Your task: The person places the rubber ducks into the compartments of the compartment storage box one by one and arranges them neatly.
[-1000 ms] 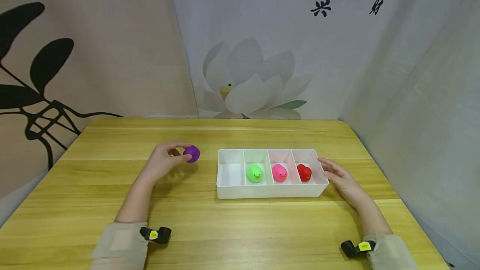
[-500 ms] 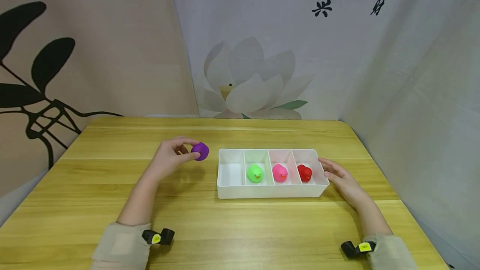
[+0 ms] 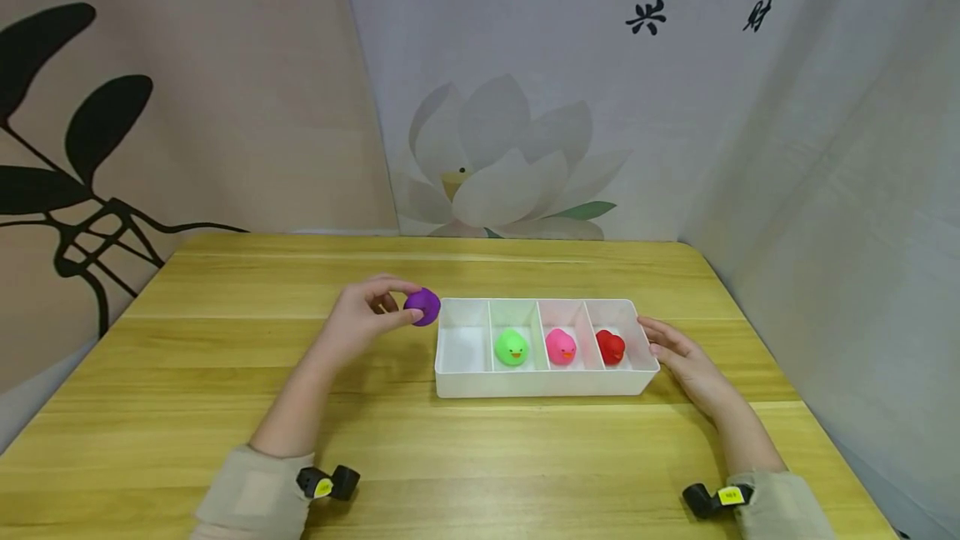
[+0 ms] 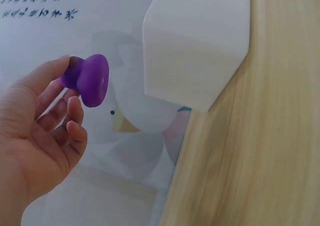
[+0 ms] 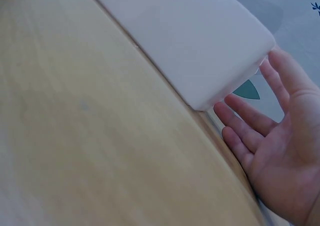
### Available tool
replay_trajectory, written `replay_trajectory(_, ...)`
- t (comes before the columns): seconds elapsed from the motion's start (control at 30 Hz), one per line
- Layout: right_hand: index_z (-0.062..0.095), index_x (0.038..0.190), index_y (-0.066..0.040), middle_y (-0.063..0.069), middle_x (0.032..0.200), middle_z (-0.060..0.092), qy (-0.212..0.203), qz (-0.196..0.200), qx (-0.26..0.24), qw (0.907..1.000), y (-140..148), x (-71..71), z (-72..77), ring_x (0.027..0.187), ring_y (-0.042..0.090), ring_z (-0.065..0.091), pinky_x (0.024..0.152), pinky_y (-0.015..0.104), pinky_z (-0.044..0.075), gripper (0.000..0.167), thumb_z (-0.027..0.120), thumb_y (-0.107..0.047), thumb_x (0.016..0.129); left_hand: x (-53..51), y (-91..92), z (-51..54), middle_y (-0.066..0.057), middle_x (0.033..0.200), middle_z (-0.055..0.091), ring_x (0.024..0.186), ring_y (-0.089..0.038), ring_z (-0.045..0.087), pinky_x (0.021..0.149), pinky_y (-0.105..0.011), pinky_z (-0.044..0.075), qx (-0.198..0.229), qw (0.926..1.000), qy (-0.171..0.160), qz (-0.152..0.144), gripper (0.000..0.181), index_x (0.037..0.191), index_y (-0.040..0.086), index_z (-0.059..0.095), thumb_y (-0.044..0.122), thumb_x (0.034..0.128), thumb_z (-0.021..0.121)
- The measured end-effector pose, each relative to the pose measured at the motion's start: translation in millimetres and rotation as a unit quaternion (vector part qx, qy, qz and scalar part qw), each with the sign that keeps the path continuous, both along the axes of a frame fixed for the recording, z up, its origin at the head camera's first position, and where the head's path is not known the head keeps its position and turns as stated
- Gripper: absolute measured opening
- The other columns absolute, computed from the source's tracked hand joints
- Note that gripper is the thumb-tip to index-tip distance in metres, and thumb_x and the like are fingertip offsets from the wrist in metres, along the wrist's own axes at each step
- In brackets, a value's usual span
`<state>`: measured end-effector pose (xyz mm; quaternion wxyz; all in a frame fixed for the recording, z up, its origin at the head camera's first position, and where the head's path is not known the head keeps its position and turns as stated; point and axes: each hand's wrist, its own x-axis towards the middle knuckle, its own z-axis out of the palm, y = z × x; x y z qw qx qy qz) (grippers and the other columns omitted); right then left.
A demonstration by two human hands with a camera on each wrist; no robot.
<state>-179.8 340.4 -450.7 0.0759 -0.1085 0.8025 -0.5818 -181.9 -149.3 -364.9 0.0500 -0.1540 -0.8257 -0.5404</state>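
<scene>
My left hand (image 3: 362, 319) pinches a purple toy duck (image 3: 422, 307) between thumb and fingers, held above the table just left of a white divided box (image 3: 540, 384). In the left wrist view the purple duck (image 4: 94, 81) shows its flat base, clear of the box wall (image 4: 195, 51). Inside the box, a green duck (image 3: 512, 347), a pink duck (image 3: 561, 347) and a red duck (image 3: 611, 347) each sit in a separate compartment; the leftmost compartment is bare. At the box's right end, my right hand (image 3: 693, 369) touches the wall with its fingertips, fingers fairly straight.
The box stands on a wooden table (image 3: 487, 473). A printed cloth (image 3: 517, 148) hangs behind the far edge, and another cloth (image 3: 847, 232) hangs along the right side. Each sleeve carries a small black camera (image 3: 330, 483) at the wrist.
My left hand has carried the purple duck rightward, from over the table to beside the box's left end. The right hand and box have stayed put.
</scene>
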Motion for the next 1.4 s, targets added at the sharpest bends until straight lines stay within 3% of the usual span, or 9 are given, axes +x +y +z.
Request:
replay_trajectory(0.13,0.037,0.145,-0.007,0.008,0.138,0.045,0.001,0.002,-0.004,1.0,-1,0.1,0.4,0.119,0.003,0.041,0.092,0.016,0.035,0.048,0.049,-0.022,0.101,1.9,5.7,-1.1,-0.004,0.093,0.065,0.073,-0.024,0.053,0.057,-0.028,0.043,0.005,1.0,0.002,-0.006,0.027,0.104,0.009,0.073,0.018,0.0792,0.08)
replay_trajectory(0.33,0.037,0.145,-0.005,0.018,0.14,0.042,0.003,0.007,-0.009,0.9999,-2,0.7,1.1,0.117,0.002,0.043,0.092,0.016,0.036,0.047,0.048,-0.021,0.102,5.8,15.1,-0.4,-0.006,0.098,0.065,0.074,-0.024,0.053,0.057,-0.027,0.042,0.02,0.9997,-0.004,-0.012,0.028,0.106,0.006,0.072,0.013,0.0796,0.079)
replay_trajectory(0.6,0.037,0.145,-0.006,-0.002,0.132,0.048,0.0,0.007,-0.015,0.9999,0,0.7,-0.2,0.117,0.003,0.043,0.092,0.016,0.036,0.047,0.048,-0.021,0.101,8.0,25.9,-3.4,-0.004,0.096,0.065,0.075,-0.024,0.053,0.057,-0.028,0.044,0.02,0.9994,-0.017,-0.023,0.027,0.103,0.008,0.073,0.015,0.0781,0.081)
replay_trajectory(0.87,0.035,0.145,-0.002,0.026,0.141,0.038,0.004,0.013,-0.019,0.9997,-4,1.3,2.1,0.116,0.001,0.044,0.092,0.016,0.036,0.047,0.047,-0.018,0.102,6.8,36.1,-11.5,-0.002,0.093,0.067,0.071,-0.023,0.054,0.057,-0.028,0.045,0.014,0.9988,-0.003,-0.048,0.024,0.099,0.009,0.074,0.014,0.0766,0.082)
replay_trajectory(1.1,0.036,0.145,-0.006,0.005,0.137,0.044,-0.004,0.008,-0.013,0.9999,-1,0.4,0.7,0.119,0.003,0.041,0.092,0.016,0.035,0.048,0.048,-0.022,0.102,3.6,43.7,-21.6,0.0,0.095,0.066,0.067,-0.021,0.054,0.057,-0.028,0.045,0.003,0.9977,0.007,-0.067,0.022,0.097,0.009,0.075,0.01,0.0759,0.082)
replay_trajectory(1.4,0.036,0.146,-0.007,0.023,0.144,0.036,-0.006,0.003,-0.006,1.0,1,0.1,-0.9,0.12,0.006,0.04,0.092,0.015,0.035,0.049,0.048,-0.023,0.102,0.3,50.1,-32.3,0.002,0.094,0.068,0.066,-0.02,0.05,0.054,-0.027,0.042,-0.032,0.9975,-0.011,-0.063,0.023,0.098,0.012,0.076,0.016,0.0764,0.082)
